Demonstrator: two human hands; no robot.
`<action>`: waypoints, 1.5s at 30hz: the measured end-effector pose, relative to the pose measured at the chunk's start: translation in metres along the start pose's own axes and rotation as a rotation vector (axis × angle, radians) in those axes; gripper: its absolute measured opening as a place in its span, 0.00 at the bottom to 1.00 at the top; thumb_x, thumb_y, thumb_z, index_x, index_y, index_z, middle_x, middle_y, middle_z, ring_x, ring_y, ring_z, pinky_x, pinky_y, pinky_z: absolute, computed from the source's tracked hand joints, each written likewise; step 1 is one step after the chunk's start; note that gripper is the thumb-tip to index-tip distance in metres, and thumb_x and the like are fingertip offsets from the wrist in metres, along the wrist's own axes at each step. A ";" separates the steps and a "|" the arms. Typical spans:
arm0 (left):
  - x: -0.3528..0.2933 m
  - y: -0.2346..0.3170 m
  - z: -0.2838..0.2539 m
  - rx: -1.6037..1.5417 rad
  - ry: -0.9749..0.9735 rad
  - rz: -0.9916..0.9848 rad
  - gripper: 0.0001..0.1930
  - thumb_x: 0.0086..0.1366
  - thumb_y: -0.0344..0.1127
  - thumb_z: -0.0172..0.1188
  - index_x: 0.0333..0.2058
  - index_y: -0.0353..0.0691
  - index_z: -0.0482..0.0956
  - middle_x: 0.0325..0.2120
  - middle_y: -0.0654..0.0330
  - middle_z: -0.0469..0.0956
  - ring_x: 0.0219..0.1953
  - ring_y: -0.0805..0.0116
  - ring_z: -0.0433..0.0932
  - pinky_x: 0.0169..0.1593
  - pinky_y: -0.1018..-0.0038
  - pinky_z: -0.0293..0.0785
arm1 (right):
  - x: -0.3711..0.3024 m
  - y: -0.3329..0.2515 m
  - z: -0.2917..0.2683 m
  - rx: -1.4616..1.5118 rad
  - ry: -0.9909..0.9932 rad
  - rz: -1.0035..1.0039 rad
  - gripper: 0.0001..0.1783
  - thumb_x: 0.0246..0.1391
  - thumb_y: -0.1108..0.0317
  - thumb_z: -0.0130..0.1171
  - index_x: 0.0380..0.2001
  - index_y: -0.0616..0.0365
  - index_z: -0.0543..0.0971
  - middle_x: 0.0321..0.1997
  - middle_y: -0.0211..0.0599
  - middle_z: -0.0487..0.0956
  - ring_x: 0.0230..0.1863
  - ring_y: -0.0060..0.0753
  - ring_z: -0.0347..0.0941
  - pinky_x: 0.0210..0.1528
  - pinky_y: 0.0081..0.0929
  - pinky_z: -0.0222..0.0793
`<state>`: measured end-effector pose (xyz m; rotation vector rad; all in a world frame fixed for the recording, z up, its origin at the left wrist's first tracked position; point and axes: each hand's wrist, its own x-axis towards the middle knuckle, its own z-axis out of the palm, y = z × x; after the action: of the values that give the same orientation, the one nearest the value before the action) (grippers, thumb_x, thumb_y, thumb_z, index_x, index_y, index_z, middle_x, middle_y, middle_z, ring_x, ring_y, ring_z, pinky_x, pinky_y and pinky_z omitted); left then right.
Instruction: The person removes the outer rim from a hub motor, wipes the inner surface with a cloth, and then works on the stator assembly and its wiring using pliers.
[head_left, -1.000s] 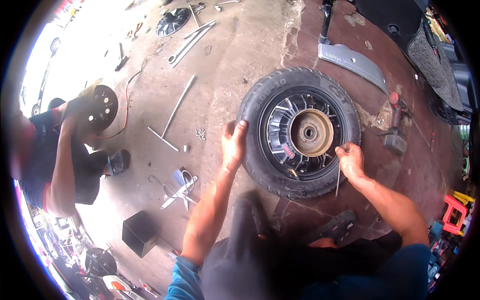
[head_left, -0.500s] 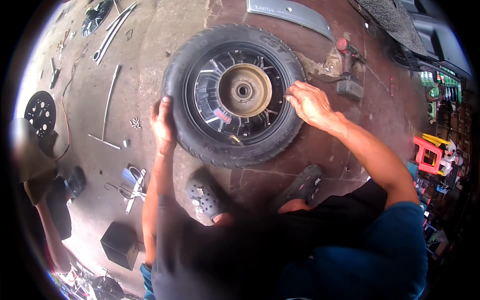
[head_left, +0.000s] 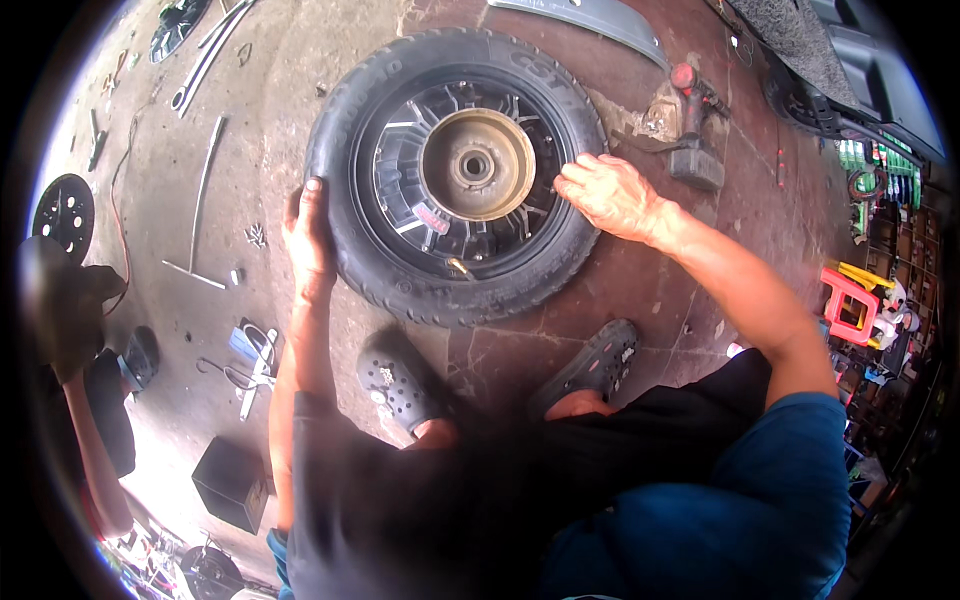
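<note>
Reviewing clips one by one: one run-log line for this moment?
left hand: on left edge of tyre; right hand: curled at tyre's right edge, contents hidden; tyre: on its side; around: drill right, black box lower left

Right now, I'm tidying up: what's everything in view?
Wheel: 1, black, centre
Drill: 1, red and grey, right
Curved panel: 1, grey, top
T-bar: 1, silver, left of wheel
Fasteners: uncountable pile, silver, beside T-bar
Cylinder: 1, silver, below fasteners
Spanner: 1, silver, upper left
Box: 1, black, lower left
Tool cluster: uncountable, mostly silver, above box
Disc: 1, black, far left
Smaller clutter: uncountable, mixed, both edges
Co-worker: 1, dark clothes, left edge
Clogs: 2, grey, below wheel
Left grip: 1, bare, wheel's left
Right grip: 1, bare, wheel's right
</note>
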<state>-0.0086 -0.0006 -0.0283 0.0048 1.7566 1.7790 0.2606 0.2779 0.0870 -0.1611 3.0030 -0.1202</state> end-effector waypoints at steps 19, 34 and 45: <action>0.001 -0.003 -0.003 0.040 0.042 0.012 0.29 0.64 0.51 0.60 0.48 0.27 0.75 0.38 0.54 0.78 0.40 0.67 0.74 0.48 0.72 0.70 | 0.003 -0.031 0.020 0.276 0.135 0.469 0.07 0.51 0.69 0.59 0.32 0.59 0.75 0.32 0.43 0.76 0.33 0.51 0.76 0.35 0.43 0.75; 0.004 -0.008 -0.001 0.109 0.080 0.034 0.31 0.62 0.54 0.61 0.47 0.26 0.76 0.38 0.52 0.78 0.40 0.67 0.74 0.47 0.71 0.70 | 0.028 -0.049 0.009 0.823 0.211 1.348 0.10 0.49 0.64 0.61 0.25 0.60 0.80 0.21 0.35 0.78 0.24 0.25 0.73 0.29 0.31 0.68; 0.002 -0.004 -0.003 0.131 0.066 0.045 0.30 0.63 0.53 0.61 0.48 0.27 0.76 0.39 0.52 0.79 0.42 0.66 0.74 0.49 0.70 0.70 | -0.003 -0.020 0.006 0.133 0.064 0.313 0.07 0.54 0.69 0.58 0.35 0.61 0.77 0.36 0.47 0.75 0.37 0.54 0.73 0.38 0.40 0.73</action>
<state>-0.0102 -0.0030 -0.0330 0.0409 1.9320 1.7097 0.2663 0.2576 0.0830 0.3298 3.0235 -0.2954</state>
